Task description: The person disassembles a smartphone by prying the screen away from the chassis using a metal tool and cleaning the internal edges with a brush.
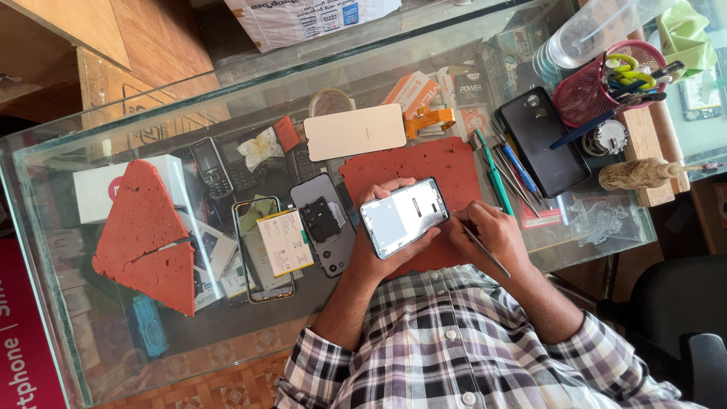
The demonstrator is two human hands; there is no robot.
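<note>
The left hand [379,254] cups a phone [404,217] from beneath, fingers wrapped around its edges, above the near rim of the red mat [424,170]. The right hand [492,236] pinches a thin tool [485,250] just beside the phone's right edge. Left, an opened phone [324,223] and a battery [285,242] crowd the glass table [113,356]; pens [500,178] lie right.

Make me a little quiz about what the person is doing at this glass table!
1. True or false: the left hand holds a phone above the red mat.
2. What does the right hand hold? A) scissors B) a thin metal tool C) a cup
3. Fill in: the pink basket full of tools is on the ___ side of the picture.

Key: 1 true; 2 B; 3 right.
</note>
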